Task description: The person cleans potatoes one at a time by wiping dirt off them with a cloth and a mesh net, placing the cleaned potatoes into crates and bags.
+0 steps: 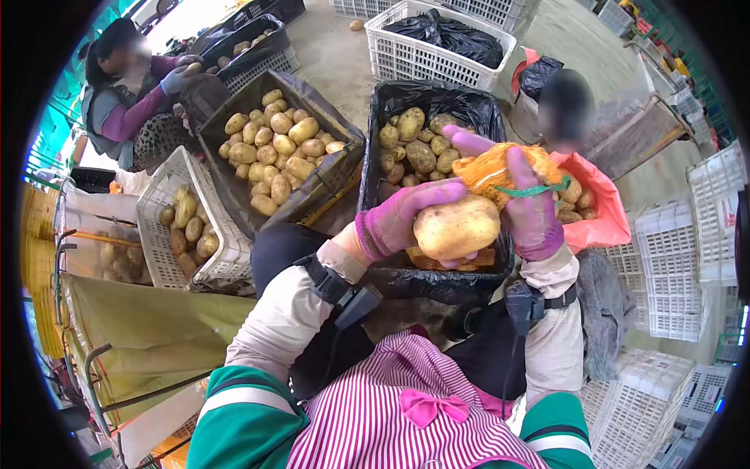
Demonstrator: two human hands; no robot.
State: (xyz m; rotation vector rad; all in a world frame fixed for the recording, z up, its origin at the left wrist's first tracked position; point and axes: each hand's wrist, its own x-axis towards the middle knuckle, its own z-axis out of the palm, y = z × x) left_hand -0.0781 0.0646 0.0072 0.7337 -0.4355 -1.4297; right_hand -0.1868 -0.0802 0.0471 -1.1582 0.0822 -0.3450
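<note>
Both my hands wear pink-purple gloves smudged with dirt. My left hand [406, 215] is closed round a large pale potato [457, 227], its thumb along the top. In my right hand [531, 215] is a bunched orange mesh bag [492, 172] with a green tie on it, pressed near the potato. Below them stands a crate lined with black plastic [437, 285], with dirty potatoes [422, 156] in its far part. More orange netting shows under the held potato.
Left stand a dark-lined crate [344, 168] of cleaner potatoes and a white crate [164, 227] with potatoes. A red sack [598, 199] of potatoes is at right, near another person [564, 109]. A co-worker [121, 102] sits at upper left. White crates [664, 250] are stacked at right.
</note>
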